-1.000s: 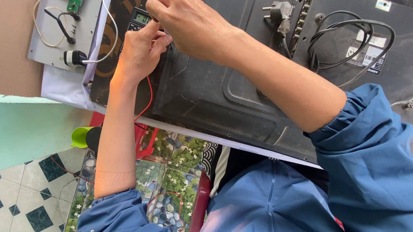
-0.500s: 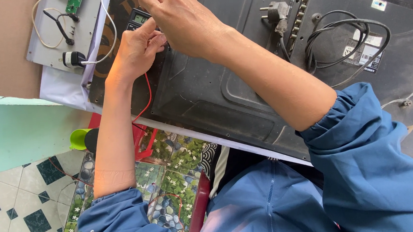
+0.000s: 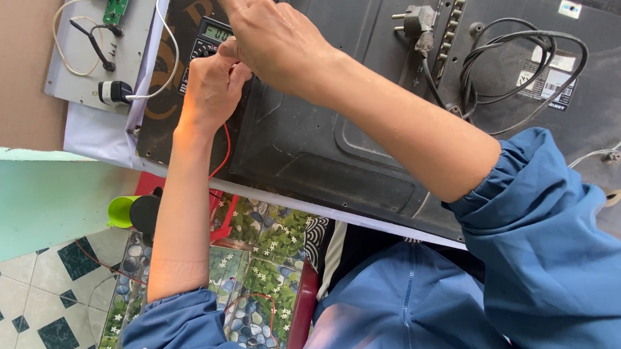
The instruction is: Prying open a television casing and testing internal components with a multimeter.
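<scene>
Black panel (image 3: 323,152), multimeter (image 3: 206,42) half hidden

The small screen (image 3: 217,32) of the multimeter (image 3: 203,43) sits just above my left hand (image 3: 211,87) and to the left of my right hand (image 3: 276,42): a narrow rectangle, pale grey-green, set in the meter's black face. On the dark back panel (image 3: 365,120) of the television, over to the right, two labels lie under the coiled black power cable (image 3: 529,64), which crosses them. One label (image 3: 561,84) is a white rectangle with dark print, tilted; beside it, a smaller white sticker (image 3: 524,78) carries a dark triangle mark. Higher up, near the panel's top right edge, a small white square sticker (image 3: 571,8) shows a blue-green patch.
</scene>
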